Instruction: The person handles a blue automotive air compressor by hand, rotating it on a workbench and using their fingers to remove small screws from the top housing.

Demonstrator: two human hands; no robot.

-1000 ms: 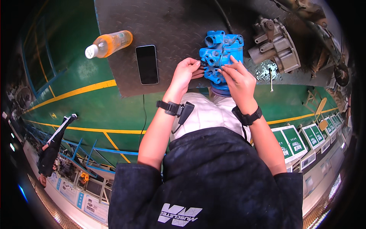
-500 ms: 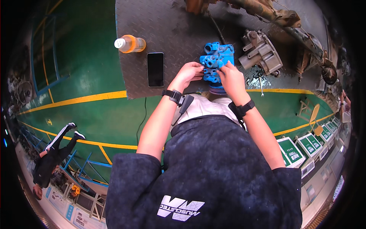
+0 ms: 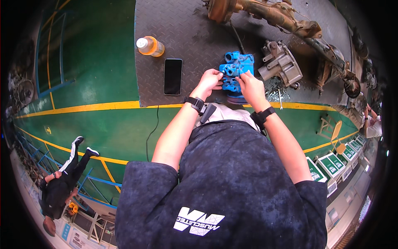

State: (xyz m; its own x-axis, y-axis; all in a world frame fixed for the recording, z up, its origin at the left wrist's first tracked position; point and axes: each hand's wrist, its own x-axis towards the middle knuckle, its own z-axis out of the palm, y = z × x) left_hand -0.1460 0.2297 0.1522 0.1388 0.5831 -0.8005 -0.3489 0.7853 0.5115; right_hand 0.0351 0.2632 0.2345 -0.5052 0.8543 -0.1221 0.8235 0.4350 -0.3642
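Left hand (image 3: 212, 80) at the left flank of a blue, multi-port metal casting (image 3: 236, 64), right hand (image 3: 252, 87) at its near right. Fingers curled narrow on both; can't tell if gripped. Casting sits between them, dark diamond-plate metal counter's (image 3: 195, 41) near side. Grey metal housing (image 3: 282, 66) right, rust-brown metal beam (image 3: 277, 13) beyond.

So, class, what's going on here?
A person is handling a blue component at the near edge of a dark table. The left hand is at its left side, the right hand at its near right; the exact grip is unclear. A phone and bottle are to the left, a grey housing to the right.
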